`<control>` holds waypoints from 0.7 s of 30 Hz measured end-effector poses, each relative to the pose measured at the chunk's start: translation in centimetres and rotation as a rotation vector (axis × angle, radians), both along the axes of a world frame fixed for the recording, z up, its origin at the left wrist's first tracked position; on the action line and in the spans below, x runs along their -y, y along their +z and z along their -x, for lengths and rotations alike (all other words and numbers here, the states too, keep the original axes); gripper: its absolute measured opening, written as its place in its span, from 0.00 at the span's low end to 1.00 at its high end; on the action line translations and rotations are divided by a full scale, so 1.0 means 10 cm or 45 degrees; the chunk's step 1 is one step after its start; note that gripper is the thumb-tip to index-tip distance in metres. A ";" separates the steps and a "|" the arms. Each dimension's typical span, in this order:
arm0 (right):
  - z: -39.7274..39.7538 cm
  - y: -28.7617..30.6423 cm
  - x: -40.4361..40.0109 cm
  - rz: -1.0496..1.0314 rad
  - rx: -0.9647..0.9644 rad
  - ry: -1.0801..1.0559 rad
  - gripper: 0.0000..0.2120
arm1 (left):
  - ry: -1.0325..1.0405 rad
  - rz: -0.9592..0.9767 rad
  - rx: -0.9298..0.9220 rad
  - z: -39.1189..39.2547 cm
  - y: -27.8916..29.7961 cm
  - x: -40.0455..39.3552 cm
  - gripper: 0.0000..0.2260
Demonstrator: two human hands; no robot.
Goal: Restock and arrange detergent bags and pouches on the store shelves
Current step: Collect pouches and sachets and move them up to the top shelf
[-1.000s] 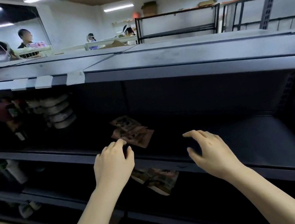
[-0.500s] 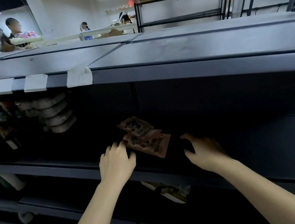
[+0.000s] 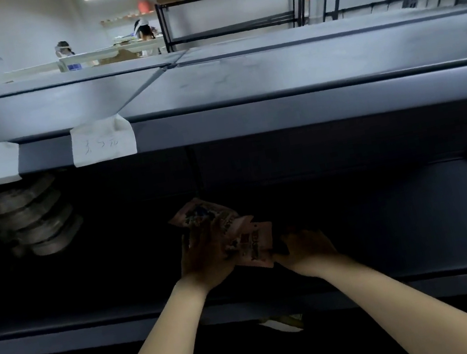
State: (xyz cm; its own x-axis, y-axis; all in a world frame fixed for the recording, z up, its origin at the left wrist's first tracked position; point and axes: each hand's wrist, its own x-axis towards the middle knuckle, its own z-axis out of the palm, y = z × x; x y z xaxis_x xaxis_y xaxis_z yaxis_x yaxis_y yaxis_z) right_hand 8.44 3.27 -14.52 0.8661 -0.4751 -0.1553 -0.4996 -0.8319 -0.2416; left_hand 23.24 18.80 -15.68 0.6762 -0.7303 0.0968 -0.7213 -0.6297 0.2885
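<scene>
**Listener:** What does the head camera show?

**Operator:** I'm looking into a dark grey metal shelf unit. Both of my bare arms reach up from the bottom of the frame into the middle shelf [image 3: 418, 206]. At the centre of the frame, on that shelf, lie a few pink pouches [image 3: 250, 242], overlapping, one further back toward the upper left of the pile.

**Listener:** And the hands?

**Operator:** My left hand [image 3: 205, 256] lies on the left part of the pile, back of the hand toward the camera, fingers stretched forward over the pouches. It's deep in shadow, so I can't tell whether they curl around an edge. My right hand [image 3: 303, 245] sits just right of the pile, touching the near pouch's right edge; its fingers are too dark for me to tell how they lie.

**Listener:** Anything else around?

**Operator:** Two white paper labels [image 3: 102, 140] hang on the front lip of the top shelf, upper left. Below them, at the left, a stack of pale round packs [image 3: 37, 220]. Under the middle shelf, another pack [image 3: 283, 322] peeks out. Far back, people sit at a white table [image 3: 110, 52].
</scene>
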 end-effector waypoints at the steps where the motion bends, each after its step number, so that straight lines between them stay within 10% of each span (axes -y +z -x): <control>1: -0.02 -0.03 -0.01 -0.017 0.030 -0.008 0.39 | 0.004 0.014 -0.056 -0.04 -0.03 0.01 0.42; 10: -0.30 -0.19 -0.08 -0.274 0.238 -0.278 0.48 | 0.217 0.087 0.070 -0.05 0.04 0.19 0.24; 21: -0.19 0.20 -0.06 -0.629 0.713 -0.626 0.18 | 0.054 0.057 0.414 0.04 0.14 0.08 0.16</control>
State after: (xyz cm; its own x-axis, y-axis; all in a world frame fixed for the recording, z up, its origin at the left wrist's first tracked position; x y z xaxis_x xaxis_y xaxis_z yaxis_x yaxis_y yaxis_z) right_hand 10.33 3.83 -12.50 0.5923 -0.8037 -0.0561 -0.4739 -0.2913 -0.8310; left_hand 22.83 18.04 -14.24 0.6342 -0.6924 0.3441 -0.7538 -0.6528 0.0757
